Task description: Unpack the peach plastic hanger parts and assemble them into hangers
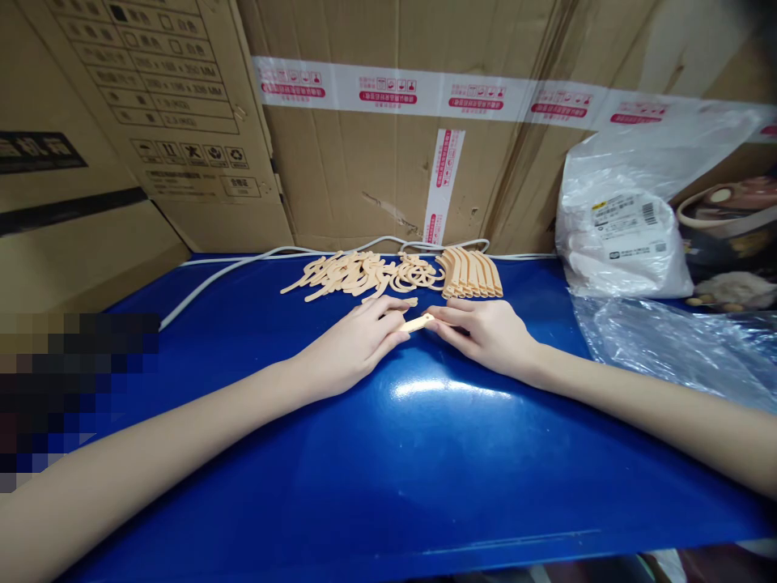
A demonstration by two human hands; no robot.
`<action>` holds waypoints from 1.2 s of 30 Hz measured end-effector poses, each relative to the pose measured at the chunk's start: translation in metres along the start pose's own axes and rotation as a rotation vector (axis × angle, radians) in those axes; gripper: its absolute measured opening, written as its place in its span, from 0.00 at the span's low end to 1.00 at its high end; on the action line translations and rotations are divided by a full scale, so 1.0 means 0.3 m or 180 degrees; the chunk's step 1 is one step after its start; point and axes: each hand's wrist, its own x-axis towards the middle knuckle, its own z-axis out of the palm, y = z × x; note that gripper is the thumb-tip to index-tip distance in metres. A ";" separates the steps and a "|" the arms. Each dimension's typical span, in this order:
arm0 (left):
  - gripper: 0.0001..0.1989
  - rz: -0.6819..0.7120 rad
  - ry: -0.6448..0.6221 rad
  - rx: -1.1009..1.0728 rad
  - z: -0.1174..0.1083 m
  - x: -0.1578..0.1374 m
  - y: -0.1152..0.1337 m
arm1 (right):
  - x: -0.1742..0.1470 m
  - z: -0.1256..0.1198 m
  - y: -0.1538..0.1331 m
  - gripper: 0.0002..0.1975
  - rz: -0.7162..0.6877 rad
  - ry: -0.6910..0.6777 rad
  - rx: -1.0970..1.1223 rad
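Note:
Between my two hands is a small cream-coloured curved piece (418,323), with a dark spot, perhaps a hole, near its right end. My left hand (358,336) pinches its left end between thumb and fingers. The fingers of my right hand (494,332) close on its right end. Just behind my left hand lies a loose heap of similar cream strips (346,273), and some curled, ring-like pieces (416,273) lie to the right of it. Behind my right hand, matching curved pieces (470,273) are stacked in a neat row.
Cardboard boxes (364,178) wall off the back and left of the blue table (388,470). A white cable (212,298) runs along the rear edge. At the right stand a white plastic bag (625,235) with a label and a crumpled clear plastic sheet (680,348).

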 end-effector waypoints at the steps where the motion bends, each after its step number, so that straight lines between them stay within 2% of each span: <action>1: 0.20 0.0012 0.0010 0.0004 0.000 0.000 -0.001 | 0.000 0.000 0.001 0.22 -0.0009 -0.0007 0.0010; 36: 0.21 0.0044 -0.0100 0.0078 0.007 0.005 0.001 | -0.002 -0.009 0.029 0.18 -0.0273 0.0098 0.0063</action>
